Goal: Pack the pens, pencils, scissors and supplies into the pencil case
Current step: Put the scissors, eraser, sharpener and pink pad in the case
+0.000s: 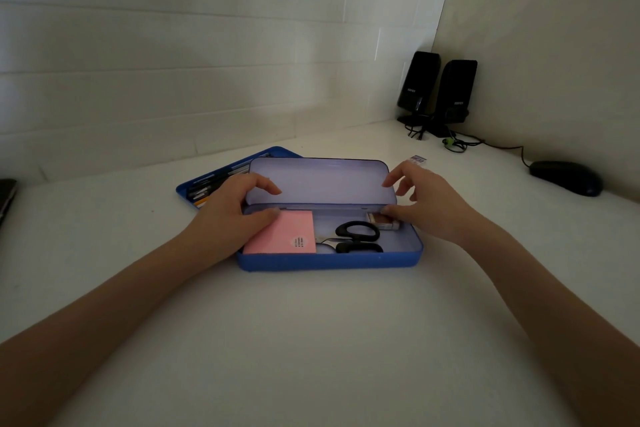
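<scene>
The blue pencil case (329,262) lies open at the middle of the white desk, its pale lid (322,180) standing up. Inside lie a pink sticky-note pad (287,234), black-handled scissors (356,236) and a small box (382,220). My left hand (228,215) holds the lid's left end, fingers on its inner face and thumb by the pink pad. My right hand (426,204) holds the lid's right end, with the thumb down by the small box. Behind the case on the left, a blue tray (277,151) holds several pens and pencils (207,187).
Two black speakers (419,87) (455,94) stand in the back right corner with cables. A dark mouse (566,177) sits near the right wall. A small printed label (417,159) lies behind my right hand. A dark object (5,198) shows at the left edge.
</scene>
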### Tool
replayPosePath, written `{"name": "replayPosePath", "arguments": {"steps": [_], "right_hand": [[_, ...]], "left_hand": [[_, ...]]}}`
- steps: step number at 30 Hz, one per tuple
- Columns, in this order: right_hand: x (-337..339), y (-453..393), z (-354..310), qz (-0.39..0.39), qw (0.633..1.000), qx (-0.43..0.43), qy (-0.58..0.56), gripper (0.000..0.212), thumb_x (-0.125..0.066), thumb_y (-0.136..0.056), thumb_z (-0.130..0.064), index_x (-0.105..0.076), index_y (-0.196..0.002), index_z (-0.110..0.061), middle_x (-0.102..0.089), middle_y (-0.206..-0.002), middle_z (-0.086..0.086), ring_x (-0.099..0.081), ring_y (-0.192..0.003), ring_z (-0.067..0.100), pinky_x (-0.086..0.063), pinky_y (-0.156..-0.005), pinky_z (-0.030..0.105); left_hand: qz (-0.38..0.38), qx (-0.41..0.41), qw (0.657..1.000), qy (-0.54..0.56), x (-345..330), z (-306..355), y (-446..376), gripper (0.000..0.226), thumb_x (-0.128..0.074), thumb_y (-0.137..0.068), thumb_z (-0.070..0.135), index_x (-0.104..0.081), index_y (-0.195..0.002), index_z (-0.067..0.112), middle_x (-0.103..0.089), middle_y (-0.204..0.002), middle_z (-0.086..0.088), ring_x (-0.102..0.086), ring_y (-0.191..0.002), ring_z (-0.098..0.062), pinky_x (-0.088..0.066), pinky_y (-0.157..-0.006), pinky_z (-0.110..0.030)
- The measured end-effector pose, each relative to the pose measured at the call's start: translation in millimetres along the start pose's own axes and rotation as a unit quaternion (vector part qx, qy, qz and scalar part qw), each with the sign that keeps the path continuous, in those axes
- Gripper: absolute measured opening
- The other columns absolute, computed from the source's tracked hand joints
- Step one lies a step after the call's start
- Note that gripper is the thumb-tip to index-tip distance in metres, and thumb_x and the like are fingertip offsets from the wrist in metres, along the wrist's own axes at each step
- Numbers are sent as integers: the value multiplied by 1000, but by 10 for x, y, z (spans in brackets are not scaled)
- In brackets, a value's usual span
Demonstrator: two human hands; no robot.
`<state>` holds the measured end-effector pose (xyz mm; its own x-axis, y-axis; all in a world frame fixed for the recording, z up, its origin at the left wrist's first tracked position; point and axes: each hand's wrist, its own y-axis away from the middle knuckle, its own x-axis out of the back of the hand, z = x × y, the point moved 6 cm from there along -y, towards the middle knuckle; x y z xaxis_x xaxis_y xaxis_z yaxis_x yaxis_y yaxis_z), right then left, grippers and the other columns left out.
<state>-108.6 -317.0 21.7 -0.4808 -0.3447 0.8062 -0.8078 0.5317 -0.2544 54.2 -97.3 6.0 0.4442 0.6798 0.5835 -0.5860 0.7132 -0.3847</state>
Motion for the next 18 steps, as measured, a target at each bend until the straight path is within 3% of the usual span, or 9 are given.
{"name": "replayPosePath", "arguments": {"steps": [4,8,12,15,17,18], "right_hand": [[-20,39,-21,-46,998,-31,-28,46,-80,-65,-38,-51,-101,-32,-52,-100,-1,-47,-96,19,-42,-79,30],[-14,13,-6,-35,999,-34,-13,39,-78,-71,-28,-53,-101,-29,-52,-98,-1,-49,-85,14,-38,-64,21],[-8,18,30,-45,998,-39,-37,33,-75,-74,-32,-57,-101,-29,-52,-94,-3,-48,-81,12,-37,-63,18],[70,-85,150,47,993,-43,-95,18,-62,-85,-27,-58,-102,-21,-53,-89,-1,-50,-74,14,-39,-65,25],[154,-229,301,130,990,-52,-24,19,-49,-91,-14,-56,-108,-18,-56,-101,7,-54,-92,24,-44,-77,35],[148,-311,370,134,989,-51,23,27,-43,-92,-9,-55,-114,-18,-55,-113,11,-52,-103,30,-44,-85,41]], "left_hand": [[-3,1,1000,-4,4,7,4,29,-67,-80,13,-58,-98,33,-55,-116,5,-49,-114,-11,-40,-100,-33],[-7,-2,1000,4,2,10,8,27,-68,-78,20,-57,-98,34,-55,-116,6,-49,-114,-10,-40,-101,-34],[-4,-3,1000,-1,0,2,3,28,-68,-79,16,-57,-97,35,-55,-115,6,-49,-113,-10,-40,-100,-32],[-2,-7,1000,-2,-4,16,1,26,-66,-76,23,-55,-93,38,-56,-114,6,-50,-112,-11,-39,-95,-26],[-2,-10,1000,-17,-8,19,-11,25,-65,-80,19,-54,-93,38,-56,-113,5,-50,-109,-10,-36,-87,-14],[0,-11,999,-30,-14,20,-19,27,-63,-82,15,-55,-93,38,-56,-113,5,-50,-108,-10,-34,-84,-10]]}}
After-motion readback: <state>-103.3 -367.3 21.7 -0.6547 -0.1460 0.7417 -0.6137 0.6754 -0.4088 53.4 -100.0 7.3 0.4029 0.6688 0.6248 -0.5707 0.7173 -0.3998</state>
